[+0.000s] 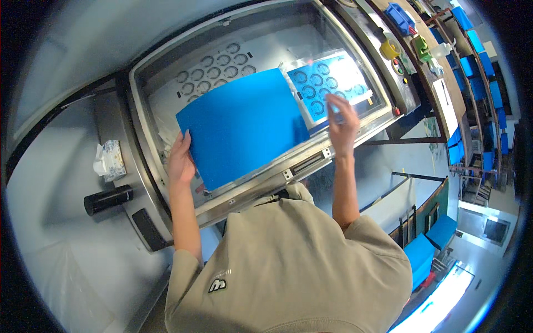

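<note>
My left hand point(181, 160) grips the left edge of a large plain blue sheet point(244, 122). This sheet bows slightly and covers part of a glass-topped frame point(355, 53). My right hand point(342, 126) is raised near the right end of the frame, fingers bent but apart, with nothing visible in them. Just beyond its fingertips lies a smaller light-blue sheet point(308, 83) printed with rows of dark rings. More dark ring prints point(214, 72) show beyond the plain sheet, which hides the rest of that area.
Left of the frame are a tissue box point(115, 160) and a black cylinder point(108, 200). To the right stand a control panel with buttons point(398, 67), a yellow tape roll point(390, 49) and a blue bin point(400, 18). Racks holding blue sheets point(476, 89) stand farther right.
</note>
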{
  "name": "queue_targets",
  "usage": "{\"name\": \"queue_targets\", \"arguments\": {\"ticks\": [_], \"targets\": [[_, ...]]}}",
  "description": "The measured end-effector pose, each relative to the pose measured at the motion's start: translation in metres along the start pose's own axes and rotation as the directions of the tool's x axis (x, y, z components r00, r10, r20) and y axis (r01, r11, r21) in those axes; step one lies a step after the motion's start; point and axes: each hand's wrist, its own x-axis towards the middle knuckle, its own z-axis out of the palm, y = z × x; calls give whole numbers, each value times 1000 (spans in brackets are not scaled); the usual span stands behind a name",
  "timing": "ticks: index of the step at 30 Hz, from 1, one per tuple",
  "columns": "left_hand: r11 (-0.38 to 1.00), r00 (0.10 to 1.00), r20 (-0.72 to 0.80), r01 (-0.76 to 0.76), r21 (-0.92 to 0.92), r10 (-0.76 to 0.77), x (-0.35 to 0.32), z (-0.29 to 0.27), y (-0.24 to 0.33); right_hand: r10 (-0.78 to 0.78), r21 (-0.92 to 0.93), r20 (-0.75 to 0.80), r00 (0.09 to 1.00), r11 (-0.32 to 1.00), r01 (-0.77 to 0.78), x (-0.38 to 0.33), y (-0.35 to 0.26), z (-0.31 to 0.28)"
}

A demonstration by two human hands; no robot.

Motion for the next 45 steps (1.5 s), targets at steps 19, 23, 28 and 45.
{"name": "queue_targets", "arguments": {"ticks": [19, 23, 28, 45], "targets": [[986, 993, -58, 91, -141, -100, 54, -59, -71, 450, -264, 522, 725, 893, -364, -109, -40, 115], [985, 985, -125, 99, -144, -117, 56, -55, -73, 480, -308, 529, 700, 877, -368, -114, -34, 120], [984, 993, -62, 91, -153, -102, 58, -58, -73, 505, -336, 542, 672, 863, -377, -119, -30, 123], [991, 992, -123, 36, 127, -20, 62, -64, -73, 387, -542, 434, 814, 834, -108, -146, -16, 150]]}}
